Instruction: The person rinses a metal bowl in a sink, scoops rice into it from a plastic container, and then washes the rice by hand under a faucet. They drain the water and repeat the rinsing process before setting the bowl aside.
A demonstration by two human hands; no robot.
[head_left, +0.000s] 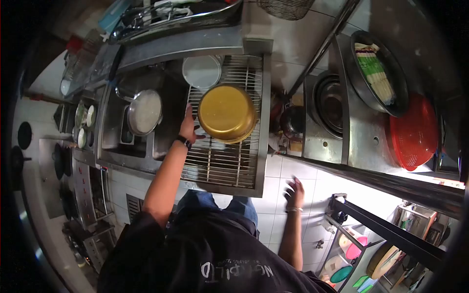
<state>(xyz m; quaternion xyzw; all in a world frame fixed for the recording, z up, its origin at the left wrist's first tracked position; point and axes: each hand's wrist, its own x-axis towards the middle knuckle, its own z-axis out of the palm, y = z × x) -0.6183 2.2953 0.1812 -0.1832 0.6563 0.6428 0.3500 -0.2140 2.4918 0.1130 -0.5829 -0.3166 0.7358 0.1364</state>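
Note:
A gold-coloured metal pot (226,111) lies upside down on the wire rack (220,168) in front of me. My left hand (188,128) is open just left of the pot, its fingers stretched out near the pot's side. A white round lid or dish (202,71) sits behind the pot on the same rack. My right hand (294,195) hangs in the air over the tiled floor, off the rack's right side. Its fingers are apart and hold nothing.
Left of the rack is a steel sink (166,105) with a round pan (145,112) in it. On the right, a steel shelf (361,136) carries a deep metal basin (378,73) and a red colander (415,132). A utensil tray (176,22) stands at the back.

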